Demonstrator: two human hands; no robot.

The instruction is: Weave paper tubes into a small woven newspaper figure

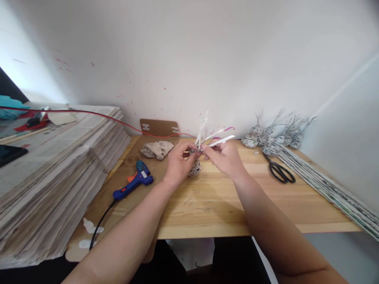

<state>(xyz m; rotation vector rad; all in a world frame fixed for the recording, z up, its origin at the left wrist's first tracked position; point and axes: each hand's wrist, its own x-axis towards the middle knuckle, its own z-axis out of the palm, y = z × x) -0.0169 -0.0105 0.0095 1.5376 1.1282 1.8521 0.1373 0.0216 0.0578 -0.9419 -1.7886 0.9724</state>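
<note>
A small woven newspaper piece [194, 169] is held upright just above the wooden table, with several white paper strips [201, 128] fanning out of its top. My left hand [180, 161] is closed round its upper part from the left, thumb and fingers pinching near the neck. From the right, my right hand [223, 157] pinches the base of a white paper strip [223, 141] that slants up to the right. Both hands' fingertips nearly meet at the neck. A purple hooked tool [229, 128] shows behind my right hand; its lower part is hidden.
Left of my hands are a blue glue gun [133, 185], a crumpled cloth [156, 150] and a tall newspaper stack [89, 157]. On the right lie black scissors [281, 172], long paper rods [325, 185] and several woven pieces [271, 146]. A wall [189, 59] rises behind.
</note>
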